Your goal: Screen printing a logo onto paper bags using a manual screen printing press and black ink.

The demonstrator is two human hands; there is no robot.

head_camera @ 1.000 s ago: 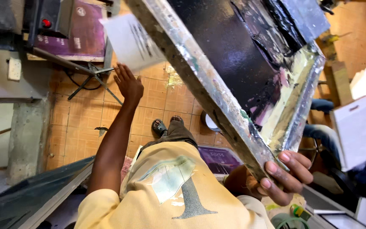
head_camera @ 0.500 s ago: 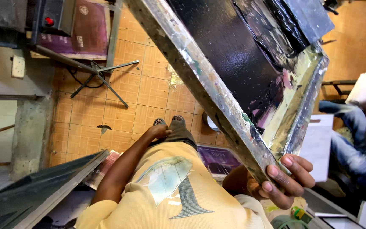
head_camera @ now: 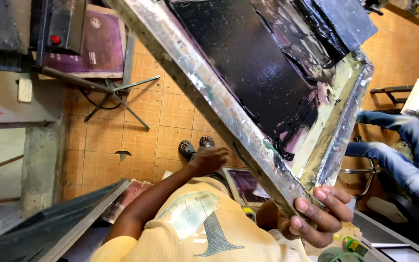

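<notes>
**A:** So which hand has the screen-printing frame [head_camera: 267, 97]?

**B:** My right hand [head_camera: 316, 213]. Its fingers are wrapped around the lower corner of the metal edge, pressed tight together, so the frame stands tilted up in front of me rather than lying flat (I reckon that keeps the black ink [head_camera: 248, 63] on the mesh from running off).

**A:** And the other one?

**B:** My left hand [head_camera: 209, 159] hangs free and holds nothing. The fingers are loosely curled, down over my yellow shirt [head_camera: 209, 233] and near my sandalled feet [head_camera: 197, 145] on the orange tiled floor [head_camera: 170, 111].

**A:** So the frame sits where, exactly?

**B:** Above and to the right of that free hand, well apart from it. A seated person in jeans [head_camera: 394, 145] is off to my right.
</notes>
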